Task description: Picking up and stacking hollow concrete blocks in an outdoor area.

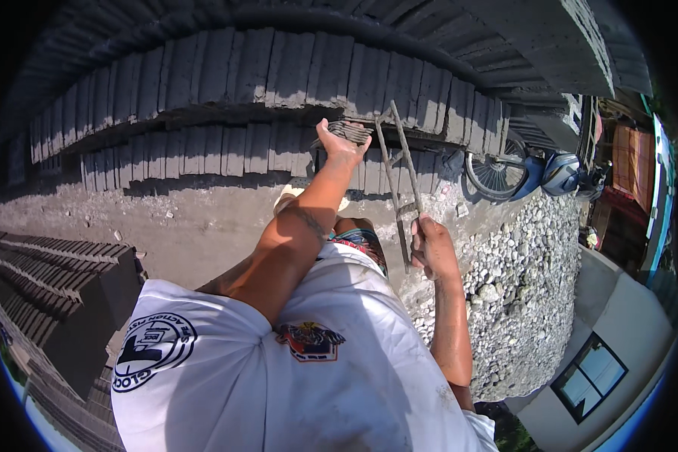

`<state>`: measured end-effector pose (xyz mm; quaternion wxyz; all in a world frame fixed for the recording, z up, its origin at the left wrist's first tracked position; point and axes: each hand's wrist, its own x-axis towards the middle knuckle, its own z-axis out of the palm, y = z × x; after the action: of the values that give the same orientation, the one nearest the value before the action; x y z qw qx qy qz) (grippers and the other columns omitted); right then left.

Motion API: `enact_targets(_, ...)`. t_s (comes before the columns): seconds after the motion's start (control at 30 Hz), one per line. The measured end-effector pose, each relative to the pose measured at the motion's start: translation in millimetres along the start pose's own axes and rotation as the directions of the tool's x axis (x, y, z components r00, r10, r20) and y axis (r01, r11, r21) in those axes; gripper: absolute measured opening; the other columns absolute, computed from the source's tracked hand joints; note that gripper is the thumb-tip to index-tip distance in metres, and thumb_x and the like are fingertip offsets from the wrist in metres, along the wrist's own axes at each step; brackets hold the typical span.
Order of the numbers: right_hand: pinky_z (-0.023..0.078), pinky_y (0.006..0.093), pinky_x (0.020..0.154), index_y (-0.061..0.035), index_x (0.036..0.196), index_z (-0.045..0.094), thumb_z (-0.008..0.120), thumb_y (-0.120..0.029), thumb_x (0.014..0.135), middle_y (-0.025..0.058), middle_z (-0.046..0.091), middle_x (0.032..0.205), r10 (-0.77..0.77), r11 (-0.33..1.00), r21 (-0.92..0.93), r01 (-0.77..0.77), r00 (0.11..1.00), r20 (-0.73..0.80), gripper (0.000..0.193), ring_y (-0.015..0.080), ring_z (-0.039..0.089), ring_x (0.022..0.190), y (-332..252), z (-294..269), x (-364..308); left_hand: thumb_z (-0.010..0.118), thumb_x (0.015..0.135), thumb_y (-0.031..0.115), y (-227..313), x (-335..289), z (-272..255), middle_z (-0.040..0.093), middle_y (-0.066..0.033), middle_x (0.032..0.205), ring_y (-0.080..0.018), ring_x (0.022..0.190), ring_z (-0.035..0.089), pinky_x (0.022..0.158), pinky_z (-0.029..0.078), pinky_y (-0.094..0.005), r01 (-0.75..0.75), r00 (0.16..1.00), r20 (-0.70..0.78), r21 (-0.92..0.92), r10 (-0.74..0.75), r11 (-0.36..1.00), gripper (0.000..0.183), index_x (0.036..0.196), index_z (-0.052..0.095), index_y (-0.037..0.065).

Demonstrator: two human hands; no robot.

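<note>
- Grey and ridged, a small bundle-like piece is at the left hand, which is stretched far forward in front of the block rows.
- As I see it, the thumb of this hand stands out to the left and the fingers are partly spread to the right, with the piece between and above them. I cannot tell if the fingers press on it or if it only rests there.
- Bent fingers of the right hand are closed around the near end of one long bar of a ladder-like frame. This grip is narrow, and the thumb side lies close to the bar.
- Two long bars with short crosspieces make this frame. It leans away from the person, its far end near the upper row of blocks, to the right of the left hand.
- Below that row, a lower row of blocks stands on both sides of the left forearm.
- To the right of the frame I notice a spoked wheel, and nearer to the person, a heap of pale stones, beside the right forearm.
- White cloth of the shirt fills the near part, between both arms.
</note>
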<state>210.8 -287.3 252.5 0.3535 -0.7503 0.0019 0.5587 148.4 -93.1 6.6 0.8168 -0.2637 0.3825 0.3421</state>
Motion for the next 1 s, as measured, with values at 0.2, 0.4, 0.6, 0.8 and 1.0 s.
enact_targets(0.2,0.024,0.0229,0.034,-0.0097,0.080,0.048,0.043,-0.038,0.103,-0.0051,0.035,0.052,-0.223,0.962,0.148,0.228,0.974,-0.047,0.037,0.0048,0.027,0.037,-14.2,-19.7,-25.2,0.043,0.081,0.064,-4.6,-3.7,2.2,0.058,-0.0068,0.110,-0.0293,0.107,0.054,0.108,0.027,-0.0543,-0.038,0.997,-0.067,0.030,0.040,0.999,0.059,0.101,0.056,0.010)
enact_targets(0.4,0.024,0.0236,0.035,-0.0098,0.081,0.049,0.042,-0.036,0.104,-0.0057,0.034,0.052,-0.153,0.987,0.058,0.148,0.984,0.091,0.036,0.0050,0.026,0.038,-2.0,-36.8,3.9,0.040,0.082,0.064,-21.0,-4.6,-2.0,0.057,-0.0083,0.112,-0.0284,0.108,0.054,0.107,0.027,-0.0541,-0.122,0.992,-0.040,0.001,0.122,0.993,0.059,0.102,0.056,0.010)
enact_targets(0.6,0.024,0.0245,0.036,-0.0085,0.082,0.050,0.044,-0.040,0.103,-0.0057,0.034,0.052,-0.101,0.993,0.074,0.088,0.976,0.195,0.038,0.0047,0.027,0.040,20.7,-89.1,-6.3,0.041,0.081,0.066,-31.6,-3.9,-23.5,0.059,-0.0128,0.117,-0.0305,0.109,0.053,0.106,0.028,-0.0558,-0.205,0.979,0.022,0.030,0.204,0.978,0.071,0.118,0.055,0.007)
enact_targets(0.8,0.025,0.0233,0.036,-0.0089,0.082,0.049,0.041,-0.038,0.104,-0.0060,0.033,0.051,-0.286,0.956,0.116,0.270,0.945,0.159,0.037,0.0053,0.027,0.038,17.0,-149.3,-9.8,0.046,0.079,0.068,-55.0,-29.9,-53.5,0.061,-0.0097,0.114,-0.0313,0.109,0.055,0.105,0.031,-0.0583,-0.192,0.980,0.061,0.020,0.191,0.981,0.070,0.113,0.059,0.008)
enact_targets(1.0,0.029,0.0234,0.036,-0.0093,0.083,0.048,0.040,-0.035,0.105,-0.0056,0.034,0.051,-0.268,0.959,0.129,0.251,0.953,0.143,0.035,0.0052,0.028,0.038,20.1,-173.3,0.5,0.050,0.079,0.066,-83.1,-45.4,-50.1,0.063,-0.0100,0.115,-0.0304,0.112,0.057,0.106,0.032,-0.0603,-0.115,0.970,0.230,0.171,0.074,0.979,0.065,0.110,0.060,0.010)
